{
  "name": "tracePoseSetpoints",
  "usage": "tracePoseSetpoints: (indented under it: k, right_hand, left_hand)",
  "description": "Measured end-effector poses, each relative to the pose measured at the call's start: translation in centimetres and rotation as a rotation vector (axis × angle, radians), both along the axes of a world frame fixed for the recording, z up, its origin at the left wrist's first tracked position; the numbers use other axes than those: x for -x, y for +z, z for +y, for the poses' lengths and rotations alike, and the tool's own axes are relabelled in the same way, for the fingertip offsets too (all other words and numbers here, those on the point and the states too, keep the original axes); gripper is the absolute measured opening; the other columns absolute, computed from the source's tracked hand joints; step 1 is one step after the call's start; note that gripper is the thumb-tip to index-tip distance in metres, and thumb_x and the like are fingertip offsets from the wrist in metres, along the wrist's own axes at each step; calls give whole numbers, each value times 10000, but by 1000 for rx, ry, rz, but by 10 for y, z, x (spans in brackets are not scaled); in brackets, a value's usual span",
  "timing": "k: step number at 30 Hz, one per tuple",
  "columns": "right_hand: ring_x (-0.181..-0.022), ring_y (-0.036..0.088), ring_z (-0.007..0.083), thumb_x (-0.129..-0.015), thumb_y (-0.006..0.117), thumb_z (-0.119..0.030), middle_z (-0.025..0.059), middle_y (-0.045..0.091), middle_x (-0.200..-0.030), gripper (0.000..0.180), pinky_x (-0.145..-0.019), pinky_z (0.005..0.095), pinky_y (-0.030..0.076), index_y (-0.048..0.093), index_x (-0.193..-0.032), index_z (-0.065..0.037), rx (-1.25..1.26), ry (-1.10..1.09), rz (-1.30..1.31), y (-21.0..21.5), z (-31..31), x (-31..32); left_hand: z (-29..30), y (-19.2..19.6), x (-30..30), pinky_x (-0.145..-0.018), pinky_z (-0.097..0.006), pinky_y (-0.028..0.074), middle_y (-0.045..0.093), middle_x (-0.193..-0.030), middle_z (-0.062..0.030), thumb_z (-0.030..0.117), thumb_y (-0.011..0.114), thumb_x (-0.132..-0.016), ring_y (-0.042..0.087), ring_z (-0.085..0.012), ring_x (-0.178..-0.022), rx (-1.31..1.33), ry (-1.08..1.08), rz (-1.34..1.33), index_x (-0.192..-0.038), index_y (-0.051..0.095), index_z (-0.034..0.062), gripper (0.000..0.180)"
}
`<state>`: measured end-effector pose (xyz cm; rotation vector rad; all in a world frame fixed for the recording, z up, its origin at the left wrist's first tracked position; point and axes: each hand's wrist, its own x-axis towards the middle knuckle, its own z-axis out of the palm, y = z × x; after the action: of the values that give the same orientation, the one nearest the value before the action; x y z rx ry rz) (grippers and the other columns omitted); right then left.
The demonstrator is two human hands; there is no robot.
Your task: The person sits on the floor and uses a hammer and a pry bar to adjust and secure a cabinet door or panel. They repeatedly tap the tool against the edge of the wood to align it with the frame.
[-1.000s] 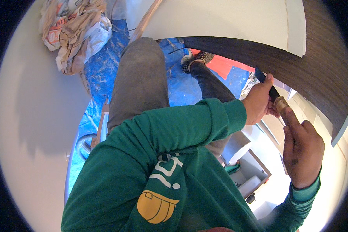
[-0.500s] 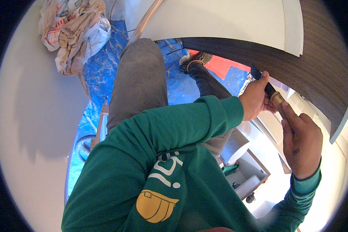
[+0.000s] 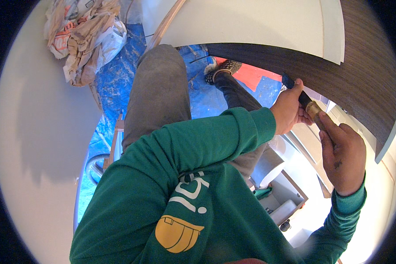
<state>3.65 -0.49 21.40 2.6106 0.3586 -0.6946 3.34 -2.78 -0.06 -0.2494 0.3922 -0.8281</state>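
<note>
A chisel with a dark flat blade (image 3: 304, 100) and a wooden handle (image 3: 313, 109) lies along the edge of a dark wood-grain panel (image 3: 334, 81). My left hand (image 3: 287, 109) is closed around the blade, its thumb pressed on top near the panel's edge. My right hand (image 3: 345, 156) grips the handle, with the index finger stretched along it. The blade's tip meets the panel edge; whether it cuts into it cannot be made out.
A pale board (image 3: 246, 26) lies on the dark panel. Crumpled paper and plastic bags (image 3: 86, 42) sit on the blue tarp (image 3: 114, 79) at the far left. Below my hands stands an open drawer or box (image 3: 297, 193) beside a white roll (image 3: 268, 167). A large pale panel (image 3: 39, 132) rises at left.
Both hands and the chisel have shifted slightly up and left along the panel's edge. The grip of each hand stays the same.
</note>
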Motion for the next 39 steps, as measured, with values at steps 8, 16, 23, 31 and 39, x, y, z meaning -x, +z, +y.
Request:
tracePoseSetpoints:
  k: [8, 16, 23, 31, 39]
  right_hand:
    - [-576, 544, 333, -844, 647, -68, 144, 529, -647, 397, -565, 442, 430, 669, -1236, -126, 13, 31, 51, -35, -8, 4]
    - [-550, 551, 331, -814, 674, -75, 124, 510, -668, 433, -513, 455, 440, 656, -1238, -158, 106, -33, 28, 5, 3, 12]
    - [-548, 554, 325, -821, 677, -86, 125, 520, -692, 462, -506, 451, 442, 632, -1273, -169, 142, 18, 1, 12, 7, 15]
    - [-557, 575, 322, -831, 672, -93, 121, 534, -700, 469, -512, 456, 456, 614, -1288, -179, 147, 41, -2, -1, 8, 16]
    - [-534, 540, 298, -845, 663, -75, 121, 505, -668, 446, -510, 433, 425, 636, -1281, -159, 142, 50, -13, -3, 8, 11]
  left_hand:
    - [-17, -37, 12, -562, -431, 560, 665, -834, -126, 542, 352, -1034, 676, -268, -678, -25, -34, 53, -1047, 547, 38, 541]
    - [-6, 5, 14, -567, -409, 548, 680, -847, -108, 525, 310, -1050, 673, -256, -705, -44, -40, 4, -1049, 580, 65, 533]
    - [-3, 18, 8, -487, -385, 551, 624, -726, -103, 559, 326, -1034, 648, -237, -572, -9, -4, 39, -971, 508, 63, 532]
    - [0, 2, 9, -574, -423, 546, 664, -871, -119, 542, 339, -1038, 667, -271, -709, 19, -5, -19, -1044, 571, 66, 530]
    - [1, 2, 3, -561, -414, 544, 658, -873, -118, 554, 339, -1034, 659, -269, -701, -17, -21, 24, -1044, 568, 67, 539]
